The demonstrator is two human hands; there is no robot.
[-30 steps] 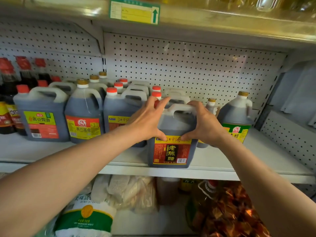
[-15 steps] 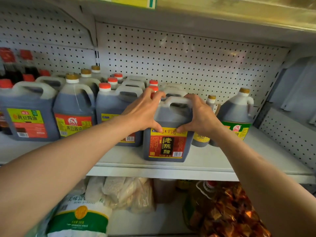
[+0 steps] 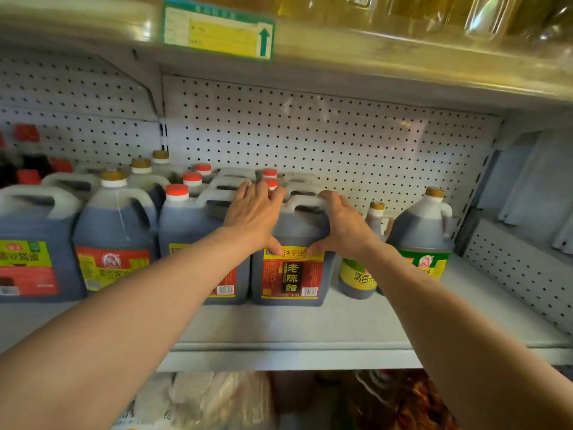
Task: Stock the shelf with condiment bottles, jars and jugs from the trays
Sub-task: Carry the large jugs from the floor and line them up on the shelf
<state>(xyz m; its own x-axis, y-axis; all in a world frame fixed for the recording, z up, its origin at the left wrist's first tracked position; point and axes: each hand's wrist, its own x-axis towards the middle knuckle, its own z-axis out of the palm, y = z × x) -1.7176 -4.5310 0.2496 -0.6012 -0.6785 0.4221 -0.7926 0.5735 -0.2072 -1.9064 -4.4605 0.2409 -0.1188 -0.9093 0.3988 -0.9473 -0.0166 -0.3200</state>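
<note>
Shelf [image 3: 310, 336] front edge is bare; the vinegar jug [image 3: 293, 259] stands upright a bit back from it, roughly mid-shelf, in line with the front row. Both grips are on its shoulders: left hand [image 3: 254, 217] wraps the left side, thumb down on the label's top edge, fingers over the cap area; right hand [image 3: 342, 226] clasps the right side, thumb on the label, fingers curled over the handle end. Jug looks full of dark liquid, so I'd judge it heavy and prone to slosh; the plastic wall is stiff but smooth (label film probably slick). Best hold for lifting is the moulded handle on top; for sliding, the two-sided shoulder squeeze suits. It sits tight against the matching jug [image 3: 198, 243] on its left; the small bottle [image 3: 361, 265] is just beside it on the right, so watch that on a nudge. More jugs stand behind, up to the pegboard [image 3: 325, 131].
</note>
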